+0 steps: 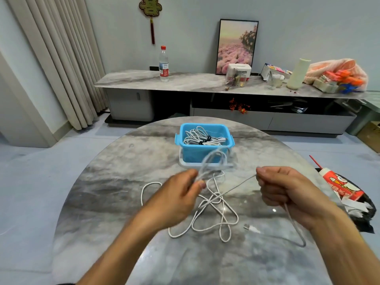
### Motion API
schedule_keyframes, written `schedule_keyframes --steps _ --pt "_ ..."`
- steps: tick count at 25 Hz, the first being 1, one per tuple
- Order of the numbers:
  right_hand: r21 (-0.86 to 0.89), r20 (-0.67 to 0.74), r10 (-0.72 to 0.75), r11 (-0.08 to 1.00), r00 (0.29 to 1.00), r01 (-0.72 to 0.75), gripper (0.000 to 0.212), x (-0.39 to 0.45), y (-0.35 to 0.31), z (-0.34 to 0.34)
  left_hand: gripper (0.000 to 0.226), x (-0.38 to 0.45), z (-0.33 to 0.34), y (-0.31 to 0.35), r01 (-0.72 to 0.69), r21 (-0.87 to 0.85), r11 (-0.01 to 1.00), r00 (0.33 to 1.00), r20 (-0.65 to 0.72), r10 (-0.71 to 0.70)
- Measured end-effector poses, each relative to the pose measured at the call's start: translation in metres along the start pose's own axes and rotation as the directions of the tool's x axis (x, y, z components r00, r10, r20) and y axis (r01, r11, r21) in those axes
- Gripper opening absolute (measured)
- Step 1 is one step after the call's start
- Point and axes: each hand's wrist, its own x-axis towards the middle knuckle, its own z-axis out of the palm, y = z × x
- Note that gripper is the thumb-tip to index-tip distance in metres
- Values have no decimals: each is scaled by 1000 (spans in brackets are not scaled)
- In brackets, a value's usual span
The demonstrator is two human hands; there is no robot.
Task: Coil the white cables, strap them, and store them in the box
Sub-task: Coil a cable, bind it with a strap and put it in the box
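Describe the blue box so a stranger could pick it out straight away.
Start at the round marble table in the foreground. At its far edge, beyond both hands, sits the blue box on a white lid or tray. It is the only blue container on the table, open-topped, with strapped white cable coils inside.

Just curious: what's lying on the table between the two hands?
In the head view, loose white cable lies tangled between the left hand and right hand.
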Motion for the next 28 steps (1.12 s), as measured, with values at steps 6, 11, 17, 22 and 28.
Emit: schedule_keyframes --steps 6,11,17,22,28 --pt "259 -77 -68 962 995 85 26 4 -1 5 28 -10 34 16 154 -457 876 942 336 9" --pt "303 -106 -54 949 993 84 25 0 -1 9 21 -9 46 23 262 -563 784 897 442 18" --pt "494 -54 -136 857 989 144 24 5 8 30 27 -13 49 17 242 -645 725 959 274 -77" --pt "685 -108 -65 718 992 121 24 14 36 74 36 -10 63 5 134 -532 836 986 -17 -169" --pt "340 -269 -147 910 952 237 21 16 42 67 27 -9 61 13 321 -706 631 944 182 -275"
